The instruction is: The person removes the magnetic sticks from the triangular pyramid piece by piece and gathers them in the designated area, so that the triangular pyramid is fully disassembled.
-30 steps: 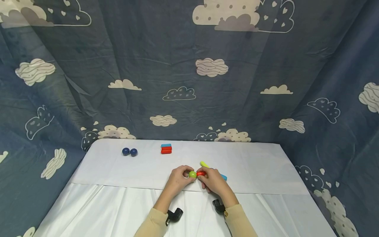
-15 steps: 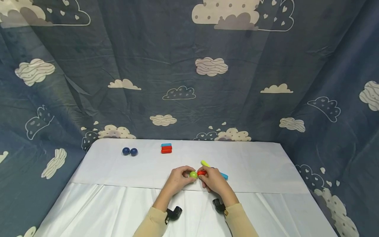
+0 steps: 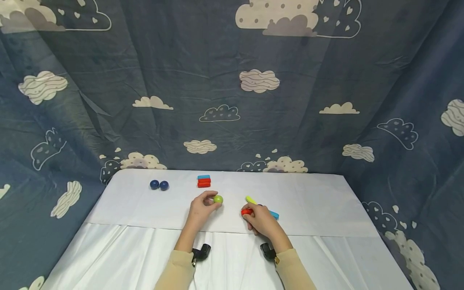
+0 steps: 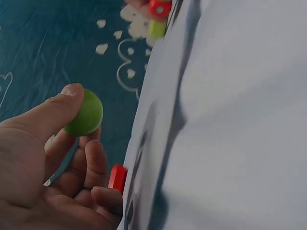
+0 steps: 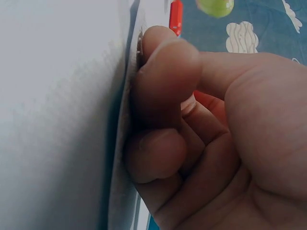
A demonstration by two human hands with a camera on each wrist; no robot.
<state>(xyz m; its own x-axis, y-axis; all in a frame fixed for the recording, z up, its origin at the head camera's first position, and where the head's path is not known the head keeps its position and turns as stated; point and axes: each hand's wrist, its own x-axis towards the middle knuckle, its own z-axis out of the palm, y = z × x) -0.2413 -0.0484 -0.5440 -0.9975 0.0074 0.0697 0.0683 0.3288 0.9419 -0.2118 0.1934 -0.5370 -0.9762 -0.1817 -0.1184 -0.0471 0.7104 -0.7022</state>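
The left hand [image 3: 200, 208] has the green ball [image 3: 218, 199] pinched between thumb and fingers [image 4: 92, 158], held just above the white bench [image 3: 145, 209], well apart from the right hand [image 3: 262, 220]. The right hand's fingers [image 5: 165, 76] are curled round a red stick [image 3: 246, 211] down on the cloth, with a yellow stick [image 3: 251, 199] and a blue stick [image 3: 274, 214] just beyond it. At the back sit two dark blue balls [image 3: 159, 185] and a small stack of red and blue sticks [image 3: 204, 181].

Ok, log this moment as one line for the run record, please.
left hand: pinches green ball, lifted | right hand: holds red stick on table | ball and stick apart
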